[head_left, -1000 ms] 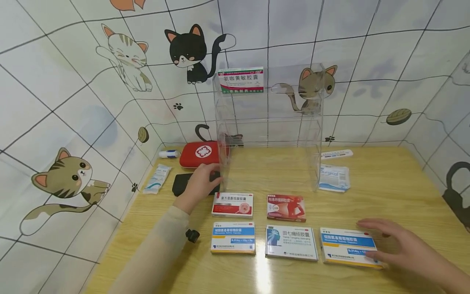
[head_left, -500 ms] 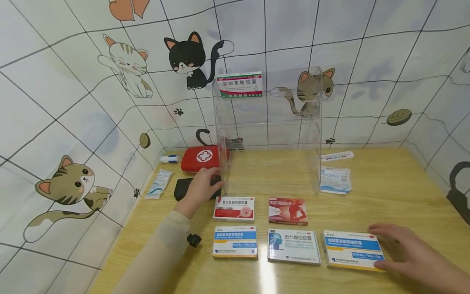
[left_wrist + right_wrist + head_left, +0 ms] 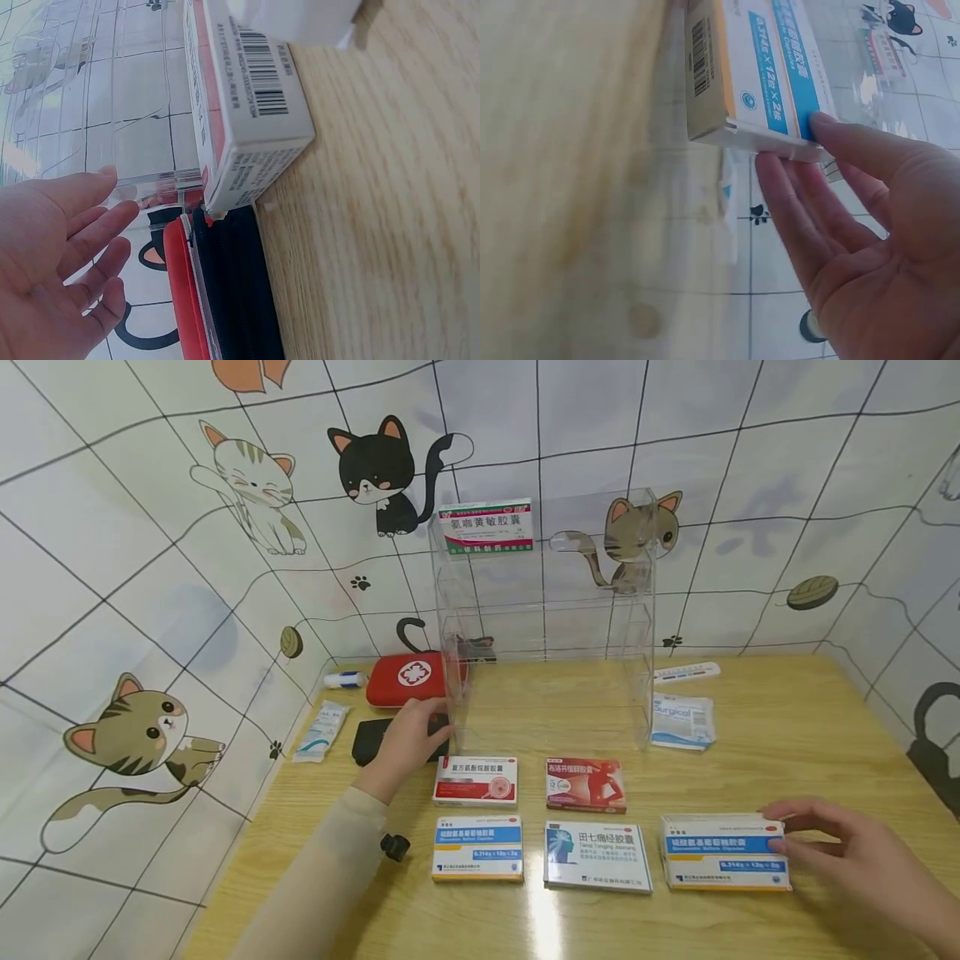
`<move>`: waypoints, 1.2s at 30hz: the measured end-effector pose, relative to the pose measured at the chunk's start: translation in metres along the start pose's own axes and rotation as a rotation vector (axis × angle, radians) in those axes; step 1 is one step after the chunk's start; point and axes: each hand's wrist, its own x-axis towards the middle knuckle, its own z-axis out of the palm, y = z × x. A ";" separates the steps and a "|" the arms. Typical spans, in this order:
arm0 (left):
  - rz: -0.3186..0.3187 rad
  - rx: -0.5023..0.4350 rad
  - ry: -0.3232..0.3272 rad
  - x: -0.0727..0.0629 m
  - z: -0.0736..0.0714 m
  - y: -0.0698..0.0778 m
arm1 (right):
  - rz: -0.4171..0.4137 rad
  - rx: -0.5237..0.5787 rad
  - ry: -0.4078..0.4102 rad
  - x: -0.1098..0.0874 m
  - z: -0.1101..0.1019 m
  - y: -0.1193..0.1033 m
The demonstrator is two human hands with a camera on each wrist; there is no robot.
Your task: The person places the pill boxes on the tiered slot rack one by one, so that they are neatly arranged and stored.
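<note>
My right hand point(image 3: 847, 852) pinches the right end of a white, blue and yellow medicine box point(image 3: 720, 860) at the front right, thumb on the printed face and fingers behind. The box's far edge is tipped up, its face turned toward me. My left hand point(image 3: 408, 739) is at the lower left side of a clear acrylic display rack point(image 3: 649, 635), fingertips right at its edge, holding nothing. In the left wrist view its fingers point(image 3: 97, 240) are loosely bent and spread. A green, red and white medicine box point(image 3: 489, 527) stands in the rack's top tier, on the left.
In front of the rack lie a red-and-white box point(image 3: 476, 780), a red box point(image 3: 585, 785), another blue-and-white box point(image 3: 477, 849) and a white-and-teal box point(image 3: 597, 857). A red first-aid case point(image 3: 405, 681) and black pouch point(image 3: 367, 739) sit left; a Surgical packet point(image 3: 681, 722) and thermometer point(image 3: 686, 672) right.
My right hand has closed on the right-hand blue-and-white box and tipped its far edge up off the table. My left hand stays by the rack.
</note>
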 end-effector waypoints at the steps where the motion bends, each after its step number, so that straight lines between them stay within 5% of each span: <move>1: -0.004 0.000 0.000 0.000 0.000 0.000 | -0.036 0.010 0.029 0.002 -0.002 -0.002; 8: -0.013 -0.008 -0.001 -0.001 0.000 -0.001 | -0.261 0.118 0.190 0.029 -0.028 -0.028; 18: -0.017 -0.024 -0.001 0.001 0.000 0.000 | -0.386 0.176 0.296 0.098 -0.083 -0.116; 26: -0.031 -0.030 -0.009 0.002 -0.001 -0.002 | -0.368 0.329 0.396 0.161 -0.127 -0.195; 30: -0.022 -0.022 -0.011 0.003 -0.004 -0.001 | -0.341 0.316 0.462 0.189 -0.144 -0.232; 36: -0.014 -0.003 -0.022 0.004 -0.005 0.000 | -0.360 0.328 0.552 0.231 -0.156 -0.262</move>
